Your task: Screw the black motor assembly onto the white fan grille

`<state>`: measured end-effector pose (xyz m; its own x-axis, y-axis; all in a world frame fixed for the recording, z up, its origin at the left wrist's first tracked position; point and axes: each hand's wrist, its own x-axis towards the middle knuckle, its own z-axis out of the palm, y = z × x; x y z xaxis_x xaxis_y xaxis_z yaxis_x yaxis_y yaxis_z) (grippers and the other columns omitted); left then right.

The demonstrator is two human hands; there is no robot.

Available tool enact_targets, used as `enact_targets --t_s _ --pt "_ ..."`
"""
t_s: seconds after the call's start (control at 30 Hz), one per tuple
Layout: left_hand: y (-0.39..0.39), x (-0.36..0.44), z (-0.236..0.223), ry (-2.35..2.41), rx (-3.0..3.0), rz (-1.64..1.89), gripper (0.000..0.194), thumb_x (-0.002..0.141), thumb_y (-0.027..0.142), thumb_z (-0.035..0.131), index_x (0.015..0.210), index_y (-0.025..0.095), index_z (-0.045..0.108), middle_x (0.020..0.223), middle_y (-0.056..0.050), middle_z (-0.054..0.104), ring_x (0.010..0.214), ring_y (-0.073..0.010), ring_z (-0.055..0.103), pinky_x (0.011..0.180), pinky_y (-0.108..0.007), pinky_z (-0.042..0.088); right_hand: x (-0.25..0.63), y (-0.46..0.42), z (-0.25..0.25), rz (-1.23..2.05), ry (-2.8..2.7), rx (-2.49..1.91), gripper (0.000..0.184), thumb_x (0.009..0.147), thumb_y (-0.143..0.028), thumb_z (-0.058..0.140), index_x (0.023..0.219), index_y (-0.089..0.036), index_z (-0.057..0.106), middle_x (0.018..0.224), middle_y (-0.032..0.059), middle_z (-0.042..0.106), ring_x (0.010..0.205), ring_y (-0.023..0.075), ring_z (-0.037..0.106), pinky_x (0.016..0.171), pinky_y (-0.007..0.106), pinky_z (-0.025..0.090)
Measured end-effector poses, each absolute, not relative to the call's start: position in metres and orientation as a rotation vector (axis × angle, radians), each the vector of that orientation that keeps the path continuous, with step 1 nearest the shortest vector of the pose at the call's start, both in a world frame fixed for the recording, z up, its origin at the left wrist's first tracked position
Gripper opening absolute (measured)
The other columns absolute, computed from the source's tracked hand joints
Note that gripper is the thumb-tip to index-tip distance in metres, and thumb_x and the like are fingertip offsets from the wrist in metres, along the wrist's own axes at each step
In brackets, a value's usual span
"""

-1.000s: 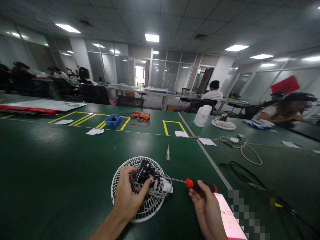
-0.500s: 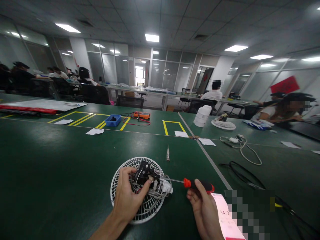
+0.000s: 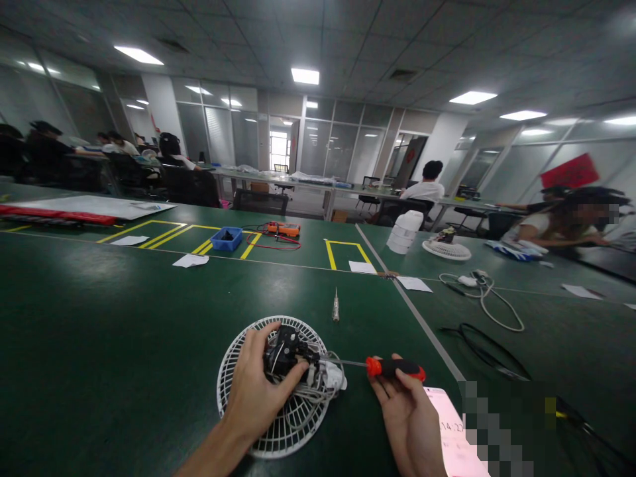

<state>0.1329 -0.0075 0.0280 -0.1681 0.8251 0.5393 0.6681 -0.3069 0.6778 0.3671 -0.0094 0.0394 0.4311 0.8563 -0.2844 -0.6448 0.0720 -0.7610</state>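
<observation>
My left hand (image 3: 261, 384) is wrapped round a black fan motor (image 3: 284, 350), thumb at its right side and fingers over the top. Under the motor lies a round white fan grille (image 3: 233, 371), with a grey cord (image 3: 313, 397) and a white plug (image 3: 334, 376) bundled on it. A red-and-black screwdriver (image 3: 400, 369) rests in the fingers of my right hand (image 3: 410, 411). Its shaft points left and its tip meets the right side of the motor assembly; the exact contact spot is hidden. Beyond the grille lies a small clear-handled screwdriver (image 3: 336, 308).
A lit phone (image 3: 450, 424) lies beside my right wrist. Farther back are a blue bin (image 3: 226, 239), an orange multimeter (image 3: 283, 229), a white container (image 3: 405, 232) and another fan grille (image 3: 446, 248). Cables (image 3: 489, 351) lie to the right, and a person (image 3: 561, 222) sits beyond.
My right fingers have shifted on the screwdriver handle, the palm now turned further up. The grille and motor sit slightly lower in view; my left hand keeps its hold.
</observation>
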Motion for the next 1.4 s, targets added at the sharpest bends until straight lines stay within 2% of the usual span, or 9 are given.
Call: enact_targets --t_s 0.23,0.33,0.5,0.77,0.9,1.0,1.13,1.27,1.4 --pt "-0.008 0.135 0.025 1.724 1.909 1.432 0.068 0.082 0.048 0.072 0.143 0.029 0.047 0.105 -0.004 0.054 0.098 -0.0252 0.062 0.09 -0.049 0.056 0.363 -0.01 0.038 1.061 -0.439 -1.083 0.05 0.06 -0.041 0.093 0.092 -0.024 0.058 0.059 -0.0109 0.053 0.047 0.0094 0.048 0.047 0.021 0.042" --pt "-0.009 0.136 0.025 1.741 1.892 1.443 0.069 0.081 0.049 0.073 0.142 0.028 0.049 0.102 -0.004 0.055 0.096 -0.0251 0.062 0.089 -0.048 0.057 0.364 -0.011 0.04 1.076 -0.407 -1.085 0.05 0.064 -0.045 0.088 0.098 -0.024 0.059 0.063 -0.0071 0.06 0.054 0.0131 0.055 0.05 0.024 0.046" --pt "-0.009 0.136 0.027 1.727 1.892 1.438 0.064 0.082 0.049 0.073 0.138 0.028 0.052 0.103 -0.004 0.054 0.096 -0.0247 0.062 0.09 -0.048 0.056 0.368 -0.012 0.041 1.058 -0.302 -0.993 0.053 0.058 -0.033 0.082 0.104 -0.02 0.061 0.088 0.0051 0.075 0.094 0.0243 0.07 0.079 0.035 0.058" --pt "-0.01 0.135 0.029 1.726 1.91 1.466 0.058 0.081 0.047 0.074 0.132 0.028 0.054 0.112 -0.006 0.053 0.107 -0.0261 0.06 0.096 -0.049 0.054 0.367 -0.012 0.04 1.034 -0.497 -1.148 0.059 0.063 -0.044 0.09 0.106 -0.023 0.055 0.057 -0.0078 0.061 0.045 0.013 0.052 0.044 0.023 0.042" --pt "-0.01 0.135 0.031 1.728 1.935 1.471 0.059 0.08 0.047 0.074 0.131 0.026 0.054 0.124 -0.009 0.054 0.117 -0.0287 0.057 0.102 -0.051 0.052 0.366 -0.014 0.045 1.073 -0.394 -1.043 0.049 0.067 -0.046 0.082 0.103 -0.022 0.058 0.084 0.0048 0.075 0.078 0.0221 0.071 0.062 0.031 0.056" --pt "-0.01 0.135 0.032 1.718 1.973 1.46 0.057 0.082 0.047 0.072 0.131 0.026 0.053 0.125 -0.009 0.058 0.118 -0.0292 0.057 0.102 -0.052 0.051 0.368 -0.014 0.045 1.066 -0.354 -0.968 0.047 0.065 -0.036 0.077 0.106 -0.021 0.06 0.106 0.0086 0.075 0.104 0.0268 0.07 0.083 0.04 0.057" --pt "-0.01 0.134 0.032 1.725 2.015 1.484 0.055 0.083 0.047 0.071 0.13 0.025 0.054 0.123 -0.009 0.064 0.115 -0.0288 0.061 0.1 -0.05 0.052 0.369 -0.011 0.041 1.009 -0.372 -1.068 0.056 0.061 -0.033 0.085 0.11 -0.022 0.058 0.082 -0.0021 0.072 0.078 0.0196 0.071 0.073 0.033 0.056" --pt "-0.009 0.134 0.029 1.745 2.015 1.5 0.056 0.082 0.047 0.072 0.131 0.024 0.054 0.123 -0.008 0.066 0.115 -0.0285 0.062 0.099 -0.05 0.053 0.367 -0.011 0.043 0.965 -0.455 -1.134 0.069 0.061 -0.042 0.091 0.116 -0.025 0.054 0.061 -0.0126 0.058 0.045 0.0105 0.053 0.05 0.023 0.046" --pt "-0.01 0.135 0.027 1.769 1.995 1.502 0.06 0.081 0.049 0.073 0.132 0.024 0.054 0.125 -0.009 0.067 0.114 -0.0295 0.064 0.1 -0.051 0.053 0.365 -0.015 0.048 1.003 -0.445 -1.053 0.061 0.067 -0.048 0.085 0.114 -0.024 0.055 0.085 -0.001 0.073 0.076 0.0201 0.071 0.066 0.031 0.055"
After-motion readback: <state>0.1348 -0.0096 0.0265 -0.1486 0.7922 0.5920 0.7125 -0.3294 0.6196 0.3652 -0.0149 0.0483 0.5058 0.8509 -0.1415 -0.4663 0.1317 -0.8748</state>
